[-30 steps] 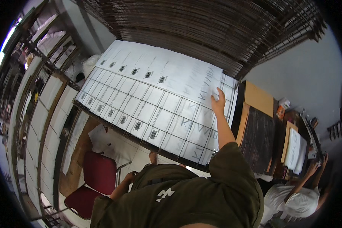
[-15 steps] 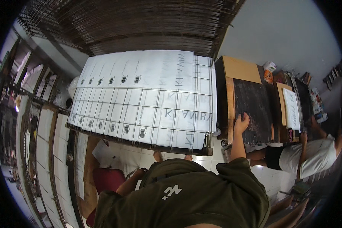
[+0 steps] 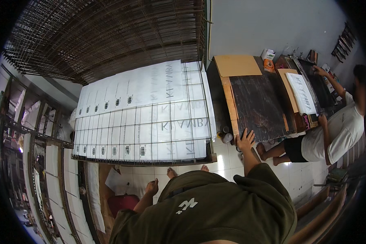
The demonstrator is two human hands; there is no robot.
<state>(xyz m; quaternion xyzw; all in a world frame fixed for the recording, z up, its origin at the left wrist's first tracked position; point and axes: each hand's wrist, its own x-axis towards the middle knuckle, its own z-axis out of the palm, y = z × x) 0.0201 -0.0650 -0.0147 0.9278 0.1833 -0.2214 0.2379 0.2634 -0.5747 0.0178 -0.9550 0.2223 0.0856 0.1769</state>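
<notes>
Apparently this is a step between handlings: the right hand (image 3: 245, 141) spreads wide fingers at the near edge of the dark, scuffed wooden table (image 3: 258, 107); the left hand (image 3: 152, 187) looks curled, its contents impossible to tell. White printed sheets (image 3: 124, 89) lie on the dark metal wire rack (image 3: 144, 163); lifting one would call for pinching its edge.

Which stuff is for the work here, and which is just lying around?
Probably for the work:
dark table, with the right hand at its near corner
white sheets
wire rack under the sheets

Probably just lying around:
orange-and-white box at the table's back
brown board
red chair
</notes>
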